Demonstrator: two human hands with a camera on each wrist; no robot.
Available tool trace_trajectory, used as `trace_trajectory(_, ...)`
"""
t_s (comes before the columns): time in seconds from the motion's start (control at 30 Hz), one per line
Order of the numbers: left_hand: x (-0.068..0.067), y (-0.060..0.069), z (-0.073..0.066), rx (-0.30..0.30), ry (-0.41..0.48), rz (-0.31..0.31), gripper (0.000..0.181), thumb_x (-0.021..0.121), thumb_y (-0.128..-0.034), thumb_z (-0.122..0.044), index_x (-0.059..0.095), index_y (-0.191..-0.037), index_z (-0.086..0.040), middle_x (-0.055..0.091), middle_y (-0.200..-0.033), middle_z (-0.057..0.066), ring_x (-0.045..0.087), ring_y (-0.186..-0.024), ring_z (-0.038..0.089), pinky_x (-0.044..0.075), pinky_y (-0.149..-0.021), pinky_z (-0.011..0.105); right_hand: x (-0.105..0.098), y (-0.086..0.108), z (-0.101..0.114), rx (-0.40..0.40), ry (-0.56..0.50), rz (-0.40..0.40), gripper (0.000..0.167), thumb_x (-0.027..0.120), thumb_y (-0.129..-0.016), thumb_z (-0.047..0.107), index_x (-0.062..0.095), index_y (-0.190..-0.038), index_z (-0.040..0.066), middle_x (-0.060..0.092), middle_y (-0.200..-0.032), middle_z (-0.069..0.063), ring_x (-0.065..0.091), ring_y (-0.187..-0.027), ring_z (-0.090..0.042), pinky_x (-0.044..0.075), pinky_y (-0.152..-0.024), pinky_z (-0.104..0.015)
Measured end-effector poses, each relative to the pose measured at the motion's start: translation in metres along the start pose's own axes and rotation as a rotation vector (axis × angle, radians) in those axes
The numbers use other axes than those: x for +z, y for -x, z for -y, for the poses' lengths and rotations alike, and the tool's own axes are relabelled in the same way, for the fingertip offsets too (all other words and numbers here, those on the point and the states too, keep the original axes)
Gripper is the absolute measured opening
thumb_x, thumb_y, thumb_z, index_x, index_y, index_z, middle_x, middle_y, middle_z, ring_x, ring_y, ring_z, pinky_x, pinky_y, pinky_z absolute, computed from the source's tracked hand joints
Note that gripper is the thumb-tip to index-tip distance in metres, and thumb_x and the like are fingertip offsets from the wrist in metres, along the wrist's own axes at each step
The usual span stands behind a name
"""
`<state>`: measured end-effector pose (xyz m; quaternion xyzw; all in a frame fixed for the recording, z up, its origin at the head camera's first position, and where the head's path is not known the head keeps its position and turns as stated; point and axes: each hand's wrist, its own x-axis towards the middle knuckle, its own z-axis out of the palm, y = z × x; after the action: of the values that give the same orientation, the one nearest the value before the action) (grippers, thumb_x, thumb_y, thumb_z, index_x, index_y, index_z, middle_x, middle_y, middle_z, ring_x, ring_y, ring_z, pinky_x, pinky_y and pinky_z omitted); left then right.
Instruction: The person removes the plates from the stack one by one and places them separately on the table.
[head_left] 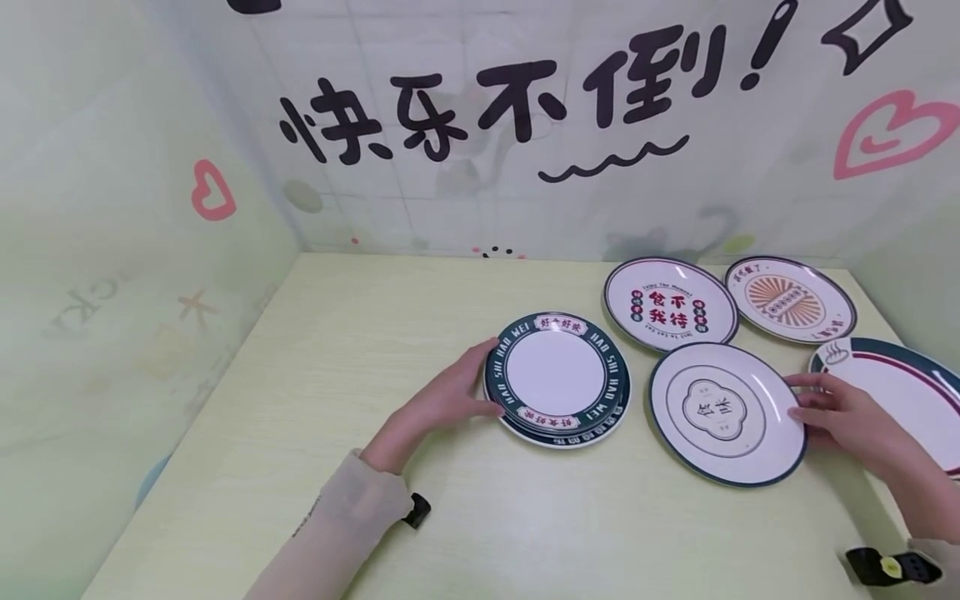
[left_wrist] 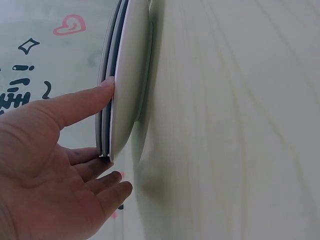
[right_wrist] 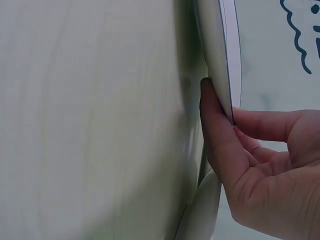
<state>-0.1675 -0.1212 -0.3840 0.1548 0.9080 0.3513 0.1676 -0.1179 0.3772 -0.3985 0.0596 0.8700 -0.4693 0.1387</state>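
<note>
A small stack of plates [head_left: 555, 371], the top one with a dark green lettered rim, sits on the table at the middle. Against its left edge rests my left hand [head_left: 453, 392]; in the left wrist view the thumb [left_wrist: 85, 102] and fingertips touch the stacked rims [left_wrist: 106, 120], with the other fingers loosely extended. My right hand [head_left: 847, 417] pinches the right rim of a white plate [head_left: 720, 454] with a thin dark edge and a flower-shaped emblem. The right wrist view shows that plate's rim [right_wrist: 220, 55] between thumb and fingers, raised off the table.
Behind the white plate lie a plate with red characters [head_left: 671, 321] and another with an orange sunburst [head_left: 791, 300]. A large oval plate [head_left: 900, 383] with a green and red border is by the right wall. Printed walls [head_left: 480, 208] enclose the table [head_left: 337, 333].
</note>
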Motion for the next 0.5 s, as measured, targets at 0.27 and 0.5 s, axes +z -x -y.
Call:
trace_trajectory(0.27,0.002,0.0003,0.0042,0.002,0.002,-0.014,0.101,0.082,-0.0811,-0.018,0.019,-0.16,-0.01,0.023,-0.166,0.013,0.022,-0.154,0.032,0.022,-0.126,0.045,0.0012,0.0022,0.0067,-0.003,0.209,-0.053,0.05,0.052,-0.096,-0.003,0.029,-0.137,-0.02,0.057,-0.095,-0.008,0.053,-0.072,0.003,0.056,-0.062,-0.022)
trace_trajectory(0.5,0.0022,0.0035,0.0062,0.008,0.019,-0.024,0.101,0.083,-0.0803,-0.016,0.02,-0.159,-0.008,0.024,-0.165,0.014,0.022,-0.154,0.033,0.021,-0.127,0.046,0.0038,0.005,0.0098,-0.019,0.443,-0.14,0.045,0.058,-0.092,0.002,0.042,-0.13,-0.016,0.058,-0.104,-0.036,0.058,-0.078,-0.023,0.046,-0.058,-0.024)
